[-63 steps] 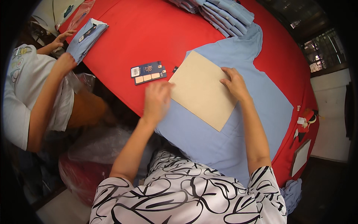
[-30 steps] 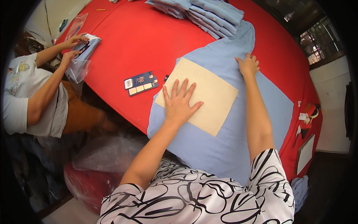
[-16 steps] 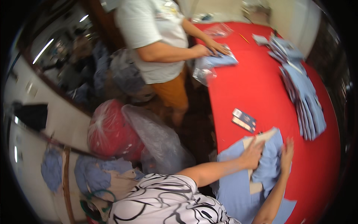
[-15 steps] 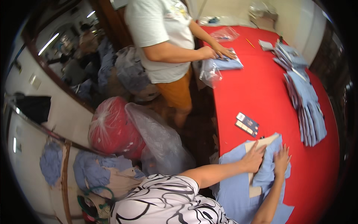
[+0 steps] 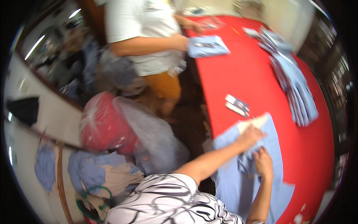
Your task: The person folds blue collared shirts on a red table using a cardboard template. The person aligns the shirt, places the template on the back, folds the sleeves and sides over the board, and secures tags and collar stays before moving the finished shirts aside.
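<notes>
On the red-covered table lies a light blue garment [image 5: 272,149], spread out below me, with a pale beige card [image 5: 257,122] showing at its far end. My left hand [image 5: 250,137] rests over the card and cloth, its fingers stretched to the right and somewhat blurred. Just nearer to me, my right hand [image 5: 264,162] has its fingers curled on a bunched fold of the same garment. What lies under that fold is hidden. Dark printed tags [image 5: 237,106] lie a little beyond the card.
Across the red table [image 5: 257,80] a person [image 5: 149,41] stands beside a folded blue garment [image 5: 209,46]. A row of folded blue garments [image 5: 294,87] runs along the right. Left of the table are a red bundle in clear plastic [image 5: 106,125] and a large clear bag [image 5: 153,138].
My right hand has moved left and curled onto the garment's fold, folding cloth over the card. My left hand has shifted slightly. The other person's hands have drawn off the folded garment, and the view has shifted.
</notes>
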`<state>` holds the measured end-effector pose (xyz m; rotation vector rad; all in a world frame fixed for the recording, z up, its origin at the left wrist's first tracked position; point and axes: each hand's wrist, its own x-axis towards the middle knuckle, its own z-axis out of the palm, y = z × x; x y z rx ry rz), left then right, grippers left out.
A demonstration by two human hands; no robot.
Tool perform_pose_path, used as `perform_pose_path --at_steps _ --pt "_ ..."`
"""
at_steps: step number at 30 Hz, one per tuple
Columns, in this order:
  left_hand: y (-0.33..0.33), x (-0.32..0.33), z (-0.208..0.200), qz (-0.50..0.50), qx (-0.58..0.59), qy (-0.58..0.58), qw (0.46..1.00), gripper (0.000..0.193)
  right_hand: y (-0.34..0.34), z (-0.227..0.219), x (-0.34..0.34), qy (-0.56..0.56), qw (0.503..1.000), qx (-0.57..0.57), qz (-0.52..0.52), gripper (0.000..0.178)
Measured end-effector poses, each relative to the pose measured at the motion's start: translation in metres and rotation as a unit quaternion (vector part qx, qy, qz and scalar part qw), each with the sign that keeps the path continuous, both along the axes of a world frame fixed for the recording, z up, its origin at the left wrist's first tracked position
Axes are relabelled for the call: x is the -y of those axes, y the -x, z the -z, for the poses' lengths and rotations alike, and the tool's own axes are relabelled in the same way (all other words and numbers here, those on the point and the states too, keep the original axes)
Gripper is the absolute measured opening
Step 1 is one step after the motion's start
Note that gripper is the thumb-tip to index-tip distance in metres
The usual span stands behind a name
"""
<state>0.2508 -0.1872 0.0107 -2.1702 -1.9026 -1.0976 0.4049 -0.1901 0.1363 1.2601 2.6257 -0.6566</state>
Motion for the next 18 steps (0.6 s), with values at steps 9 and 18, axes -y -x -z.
perform_pose_path --at_steps 9,18 --pt "0.015 0.011 -0.024 -0.043 -0.081 -0.065 0.994 0.027 -0.198 -0.037 -0.019 -0.057 0.958 -0.144 0.241 0.027" --pt "0.005 0.002 -0.032 0.029 -0.016 0.079 0.996 0.05 -0.312 0.041 -0.075 -0.199 0.928 -0.125 0.289 0.033"
